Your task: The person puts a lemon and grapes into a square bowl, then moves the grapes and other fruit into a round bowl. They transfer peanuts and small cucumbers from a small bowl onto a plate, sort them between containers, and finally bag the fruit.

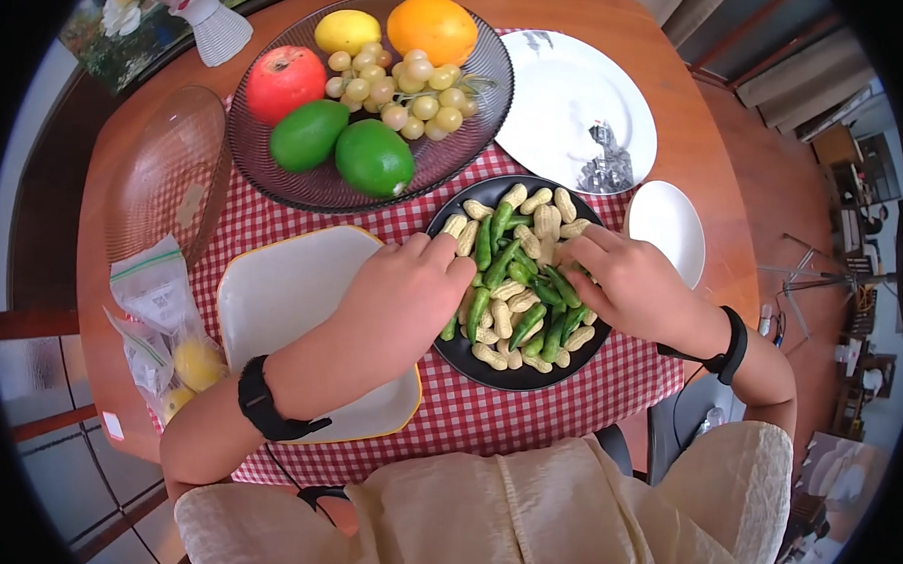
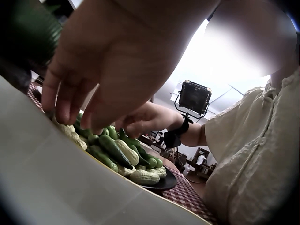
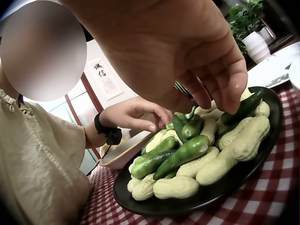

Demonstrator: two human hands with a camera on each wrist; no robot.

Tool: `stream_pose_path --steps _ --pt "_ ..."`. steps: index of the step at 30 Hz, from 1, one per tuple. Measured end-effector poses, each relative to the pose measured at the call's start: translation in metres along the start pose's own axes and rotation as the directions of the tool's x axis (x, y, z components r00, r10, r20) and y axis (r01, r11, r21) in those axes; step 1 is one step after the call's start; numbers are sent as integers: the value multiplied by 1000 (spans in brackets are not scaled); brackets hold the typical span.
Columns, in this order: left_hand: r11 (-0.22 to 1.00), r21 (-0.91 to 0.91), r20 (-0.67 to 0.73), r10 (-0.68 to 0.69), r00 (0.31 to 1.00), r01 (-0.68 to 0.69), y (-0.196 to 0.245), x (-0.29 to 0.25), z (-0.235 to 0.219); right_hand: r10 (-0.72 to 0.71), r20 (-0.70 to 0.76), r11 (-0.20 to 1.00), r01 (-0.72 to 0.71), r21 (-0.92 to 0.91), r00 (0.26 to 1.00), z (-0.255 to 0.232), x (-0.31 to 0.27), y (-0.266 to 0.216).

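Note:
A black plate (image 1: 505, 378) holds a mixed pile of unshelled peanuts (image 1: 489, 355) and green chili peppers (image 1: 528, 324). My left hand (image 1: 407, 289) is at the plate's left side, its fingers pointing down over the peanuts and loosely bent. In the right wrist view, the thumb of that hand shows beside the pile, with nothing held. From the right, my right hand (image 1: 630, 281) reaches over the pile with bent fingers. Its fingertips are right at a green chili pepper (image 3: 243, 107); the thumb is hidden there, and I cannot tell whether it pinches the pepper.
A white rectangular dish (image 1: 273, 288) with a yellow rim lies under my left forearm. Behind stand a fruit bowl (image 1: 269, 194) and a large white plate (image 1: 544, 90). A small white dish (image 1: 668, 230) is at right. Bagged lemons (image 1: 198, 362) and a clear tray (image 1: 159, 163) are at left.

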State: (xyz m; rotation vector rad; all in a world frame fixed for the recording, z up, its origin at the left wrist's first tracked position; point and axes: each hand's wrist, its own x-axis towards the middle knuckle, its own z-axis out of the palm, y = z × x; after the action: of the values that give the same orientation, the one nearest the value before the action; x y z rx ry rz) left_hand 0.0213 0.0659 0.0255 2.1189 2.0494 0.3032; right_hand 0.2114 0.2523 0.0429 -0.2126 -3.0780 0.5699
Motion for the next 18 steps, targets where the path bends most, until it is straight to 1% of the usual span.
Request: stream_pose_path --steps 3,5,7,8,10,12,14,16,18 --pt "1000 29 26 -5 1000 4 1 4 0 45 26 999 -45 -9 999 1 1 12" --pt "998 55 56 -12 998 9 2 6 1 -78 -92 994 70 -86 993 2 7 18" --pt "996 85 50 -10 999 6 2 8 2 -64 -72 994 57 -95 995 2 10 22" --pt "996 88 51 -10 999 6 2 9 1 -93 -79 990 84 -112 993 2 14 22" --pt "1000 21 108 -24 994 22 3 11 0 -125 -88 985 113 -126 988 2 18 24" --pt "1000 -2 111 -18 994 18 3 10 1 -99 14 990 100 -95 995 4 21 26" --pt "1000 -24 114 -13 993 16 1 10 3 -124 11 989 125 -83 992 10 22 29" --pt "998 -68 86 10 996 -4 0 9 4 -151 11 986 151 -68 988 13 23 30" --pt "997 -81 77 10 997 -4 0 9 5 -177 -25 983 176 -45 984 13 22 30"
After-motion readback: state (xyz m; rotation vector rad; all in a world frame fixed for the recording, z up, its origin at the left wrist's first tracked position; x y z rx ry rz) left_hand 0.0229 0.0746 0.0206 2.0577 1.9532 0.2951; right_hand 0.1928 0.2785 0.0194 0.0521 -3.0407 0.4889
